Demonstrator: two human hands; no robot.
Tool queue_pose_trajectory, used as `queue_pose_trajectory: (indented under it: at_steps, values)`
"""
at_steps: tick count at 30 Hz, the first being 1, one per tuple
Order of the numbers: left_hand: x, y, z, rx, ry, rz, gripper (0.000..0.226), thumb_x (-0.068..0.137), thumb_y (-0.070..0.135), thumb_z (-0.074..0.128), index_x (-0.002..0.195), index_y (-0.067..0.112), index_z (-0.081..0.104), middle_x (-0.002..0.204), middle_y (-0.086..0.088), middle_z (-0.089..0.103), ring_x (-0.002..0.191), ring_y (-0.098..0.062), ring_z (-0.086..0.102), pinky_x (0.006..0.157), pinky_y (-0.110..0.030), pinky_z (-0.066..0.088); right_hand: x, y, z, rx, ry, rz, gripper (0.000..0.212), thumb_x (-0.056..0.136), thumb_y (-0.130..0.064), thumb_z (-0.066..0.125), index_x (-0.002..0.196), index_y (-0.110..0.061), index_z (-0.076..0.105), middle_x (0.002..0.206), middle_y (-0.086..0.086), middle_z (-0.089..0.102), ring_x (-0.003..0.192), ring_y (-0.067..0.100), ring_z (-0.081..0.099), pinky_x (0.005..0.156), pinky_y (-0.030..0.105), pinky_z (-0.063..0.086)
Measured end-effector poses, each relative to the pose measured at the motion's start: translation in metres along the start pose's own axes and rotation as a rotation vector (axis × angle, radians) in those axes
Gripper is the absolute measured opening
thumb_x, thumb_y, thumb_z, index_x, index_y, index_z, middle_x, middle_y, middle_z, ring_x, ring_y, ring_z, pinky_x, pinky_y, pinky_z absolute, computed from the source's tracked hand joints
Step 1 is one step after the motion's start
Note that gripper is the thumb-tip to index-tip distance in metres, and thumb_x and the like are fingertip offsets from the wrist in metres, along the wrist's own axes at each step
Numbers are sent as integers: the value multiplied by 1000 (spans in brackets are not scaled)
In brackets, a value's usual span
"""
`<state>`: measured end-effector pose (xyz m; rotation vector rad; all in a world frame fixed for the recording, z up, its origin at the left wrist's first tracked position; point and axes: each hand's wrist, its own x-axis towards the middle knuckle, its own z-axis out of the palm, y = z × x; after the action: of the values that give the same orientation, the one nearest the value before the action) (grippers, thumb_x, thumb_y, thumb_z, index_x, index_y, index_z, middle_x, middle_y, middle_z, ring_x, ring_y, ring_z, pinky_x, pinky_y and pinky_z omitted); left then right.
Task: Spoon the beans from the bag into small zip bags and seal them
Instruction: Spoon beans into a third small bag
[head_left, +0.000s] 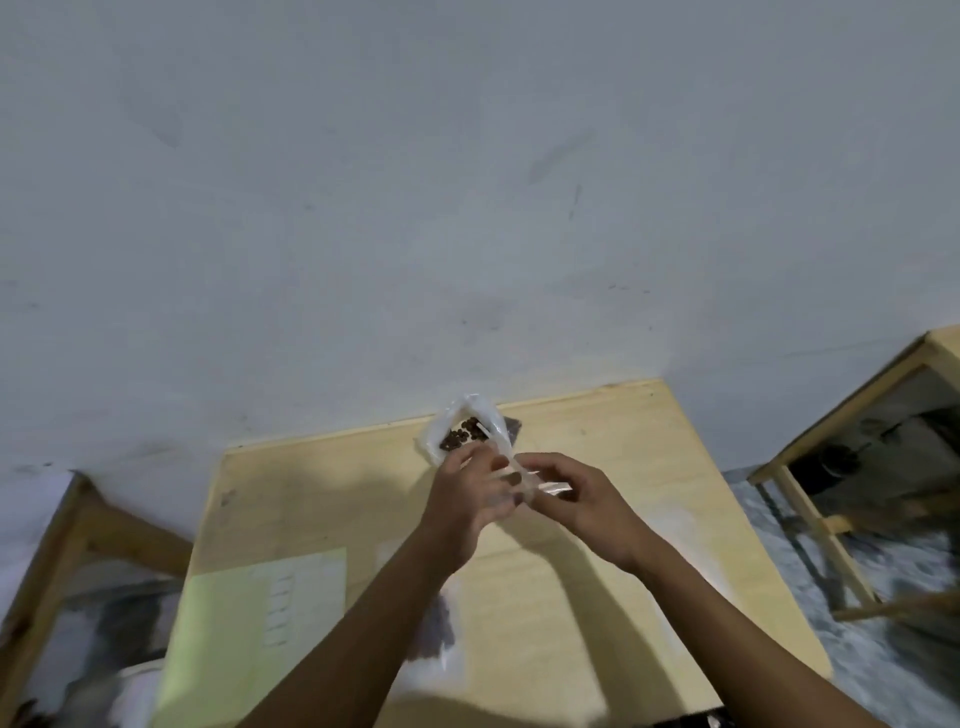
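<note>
Fingers (498, 462) of both hands pinch small zip bag (519, 480).

A pale green sheet (249, 618) lies on the wooden table (597, 597).

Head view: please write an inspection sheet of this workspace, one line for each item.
Surface: light wooden table against a grey wall.
Job's things: open clear bag of beans at far edge; small zip bag between both hands; a filled zip bag lying near.
Clutter: pale green sheet.
Grippers: left hand and right hand both pinch the small zip bag.
Cables: nothing seen.
Surroundings: wooden frames on both sides.
</note>
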<state>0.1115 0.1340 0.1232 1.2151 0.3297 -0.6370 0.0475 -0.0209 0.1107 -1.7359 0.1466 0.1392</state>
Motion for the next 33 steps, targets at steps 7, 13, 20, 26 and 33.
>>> queue_pose_trajectory:
  at_steps: [7, 13, 20, 26, 33]
  values:
    - [-33, 33, -40, 75, -25, 114, 12, 98, 15, 56, 96, 7, 64, 91, -5, 74, 83, -17, 73, 62, -28, 56, 20, -33, 45, 33, -18, -19, 13, 92, -30, 66, 99, -20, 69, 105, -6, 71, 102, 13, 64, 93, 34, 50]
    - [-34, 35, -61, 70, -24, 142, 19, 97, 8, 54, 81, 6, 64, 88, -8, 72, 91, -24, 71, 74, -34, 58, 29, -43, 72, 85, -32, 22, 23, 86, -34, 73, 95, -14, 65, 89, -8, 70, 84, 10, 62, 78, 27, 51]
    - [-20, 29, -72, 125, 89, 164, 15, 96, 11, 56, 82, 7, 59, 109, -11, 71, 100, -23, 70, 79, -35, 58, 35, -46, 83, -43, 70, 42, 13, 94, -20, 61, 86, -14, 69, 70, -13, 67, 66, 2, 59, 64, 19, 47]
    - [-19, 29, -67, 124, 72, 229, 12, 90, 15, 67, 95, 6, 62, 93, -3, 74, 82, -16, 69, 76, -30, 56, 38, -41, 97, -166, 128, 0, 21, 92, -22, 63, 76, -9, 66, 60, -11, 59, 50, 0, 47, 53, 13, 36]
    - [-10, 26, -80, 275, 68, 200, 12, 90, 14, 68, 87, 3, 64, 81, -7, 72, 76, -15, 69, 83, -35, 59, 36, -32, 102, -163, 129, 47, 22, 94, -28, 59, 81, -10, 57, 72, -7, 60, 67, 7, 54, 68, 23, 45]
